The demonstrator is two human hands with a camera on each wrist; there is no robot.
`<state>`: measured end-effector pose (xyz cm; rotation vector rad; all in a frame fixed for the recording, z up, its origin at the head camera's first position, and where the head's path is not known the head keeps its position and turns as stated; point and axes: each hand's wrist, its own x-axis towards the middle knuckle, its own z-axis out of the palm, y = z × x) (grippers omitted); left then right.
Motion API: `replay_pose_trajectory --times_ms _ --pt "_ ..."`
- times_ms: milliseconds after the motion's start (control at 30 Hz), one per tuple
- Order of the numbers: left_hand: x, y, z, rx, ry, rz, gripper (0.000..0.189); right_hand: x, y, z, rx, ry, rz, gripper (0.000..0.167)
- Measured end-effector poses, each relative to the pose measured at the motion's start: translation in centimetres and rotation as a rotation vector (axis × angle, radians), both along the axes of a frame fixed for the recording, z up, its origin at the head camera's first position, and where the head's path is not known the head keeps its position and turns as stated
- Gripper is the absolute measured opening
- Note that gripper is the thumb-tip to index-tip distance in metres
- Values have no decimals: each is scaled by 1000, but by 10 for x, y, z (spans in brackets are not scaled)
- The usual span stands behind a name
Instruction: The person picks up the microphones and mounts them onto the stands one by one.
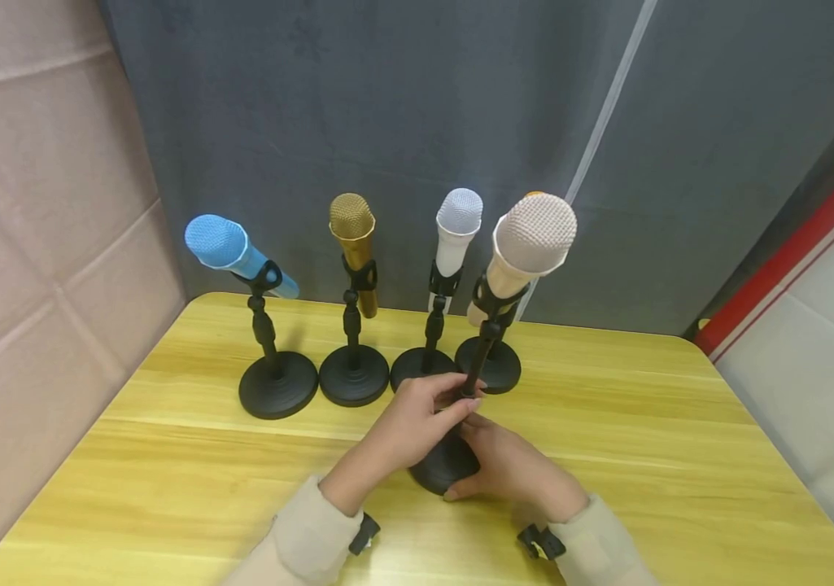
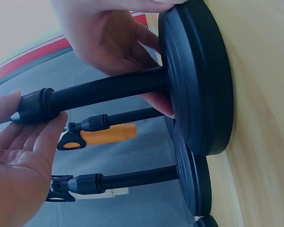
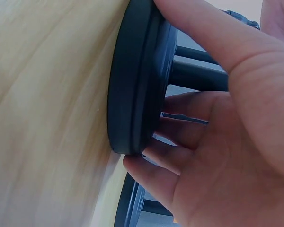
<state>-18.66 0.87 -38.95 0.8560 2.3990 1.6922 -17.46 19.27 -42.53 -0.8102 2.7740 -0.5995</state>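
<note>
A cream microphone (image 1: 536,236) sits in the clip of a black desktop stand, its large mesh head tilted up to the right. My left hand (image 1: 417,415) pinches the collar (image 2: 35,106) of the stand's post between thumb and fingers. Lower down, my right hand (image 1: 515,468) grips the round base (image 1: 446,464), thumb on its near rim and fingers around the far side. In the right wrist view the base (image 3: 139,80) is right at the wooden tabletop.
Along the back stand a blue microphone (image 1: 217,242), a gold one (image 1: 352,218) and a white one (image 1: 459,213), each on a black stand. An orange microphone (image 2: 111,136) is mostly hidden behind the cream one in the head view. A grey curtain (image 1: 358,98) hangs behind the table (image 1: 168,456).
</note>
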Motion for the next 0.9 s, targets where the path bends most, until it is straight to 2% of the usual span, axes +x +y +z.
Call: replay_pose_trajectory --times_ms 367,900 --pt "0 0 1 6 11 4 24 1 -1 2 1 -41 -26 98" --pt "1 0 1 17 44 28 25 0 -2 1 11 -42 -35 97"
